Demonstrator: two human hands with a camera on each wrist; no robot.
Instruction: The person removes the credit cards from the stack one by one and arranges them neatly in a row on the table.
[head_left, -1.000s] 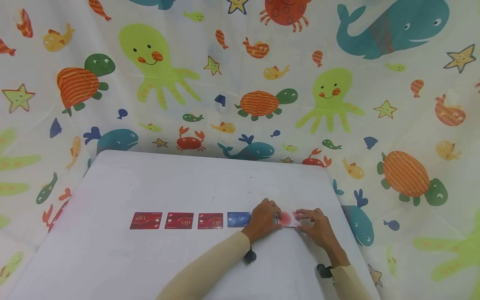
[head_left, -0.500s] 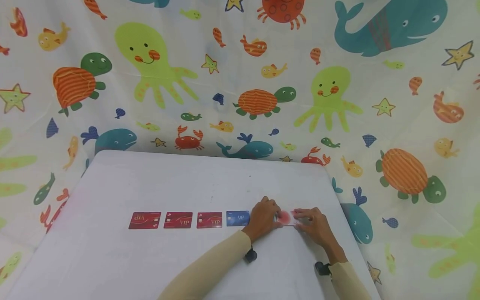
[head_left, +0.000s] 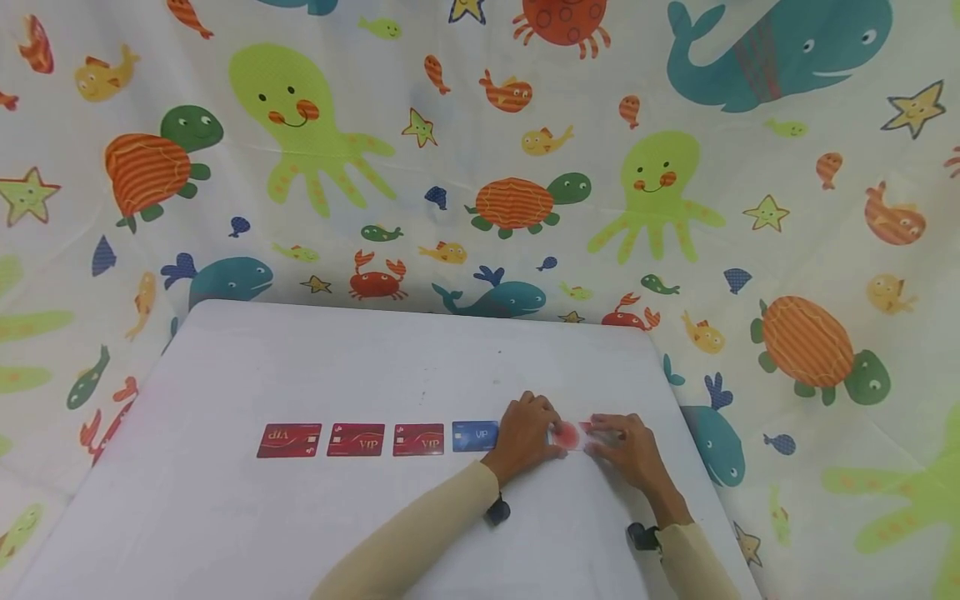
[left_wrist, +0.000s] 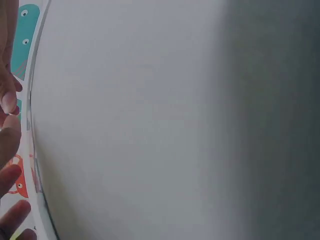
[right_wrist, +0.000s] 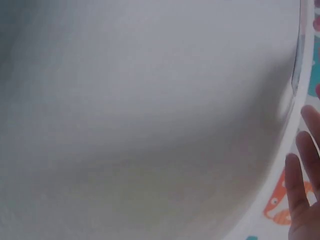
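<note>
A white card with a red round patch (head_left: 567, 436) lies between my two hands at the right end of a row of cards. My left hand (head_left: 527, 435) grips its left end, thumb at the near edge and fingers at the far edge, covering that end. From the other side my right hand (head_left: 632, 448) pinches the right end between thumb and fingers. A bit of red shows by the right fingertips. Left of my left hand lies a blue VIP card (head_left: 475, 436), its right edge close to the hand. Only fingers show at the border of each wrist view.
Three red VIP cards, the left one (head_left: 289, 440), the middle one (head_left: 356, 440) and the right one (head_left: 418, 440), continue the row leftward on the white table (head_left: 337, 517). A curtain printed with sea animals (head_left: 517, 125) hangs behind the table.
My right hand has edged slightly left toward the left hand, and a bit of red now shows at the card's right end. The left hand and the row of cards stay put.
</note>
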